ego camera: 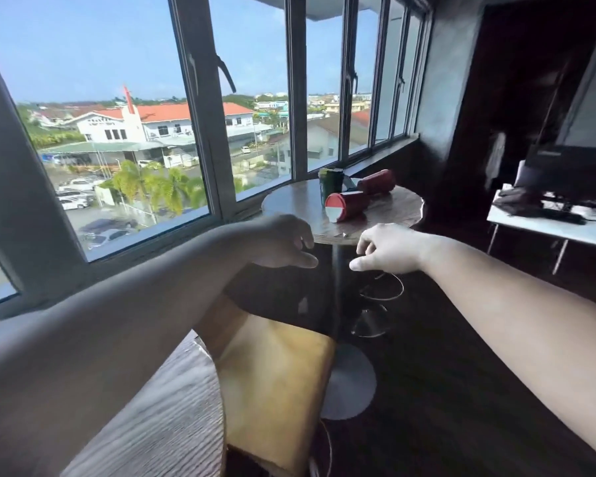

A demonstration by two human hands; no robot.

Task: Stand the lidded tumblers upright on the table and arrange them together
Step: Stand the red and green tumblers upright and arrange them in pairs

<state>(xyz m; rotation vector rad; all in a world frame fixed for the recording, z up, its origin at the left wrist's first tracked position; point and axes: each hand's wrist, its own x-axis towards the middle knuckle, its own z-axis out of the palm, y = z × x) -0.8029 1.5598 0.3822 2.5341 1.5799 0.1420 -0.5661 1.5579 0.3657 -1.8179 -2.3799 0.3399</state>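
A small round wooden table (296, 204) stands by the window. On it a red tumbler (345, 205) lies on its side, its red and white lid facing me. A second red tumbler (376, 182) lies on its side behind it, to the right. A dark green tumbler (330, 183) stands upright at the back. My left hand (284, 244) hovers at the table's near edge, fingers loosely apart, holding nothing. My right hand (387, 249) is just right of it, fingers also apart and empty. Both hands are short of the tumblers.
A yellow cushioned stool (276, 383) stands below my arms, beside a second wooden table edge (172, 421) at the bottom left. The table's metal pedestal base (350, 382) rests on the dark floor. Large windows run along the left; a desk with a monitor (572, 173) is at the right.
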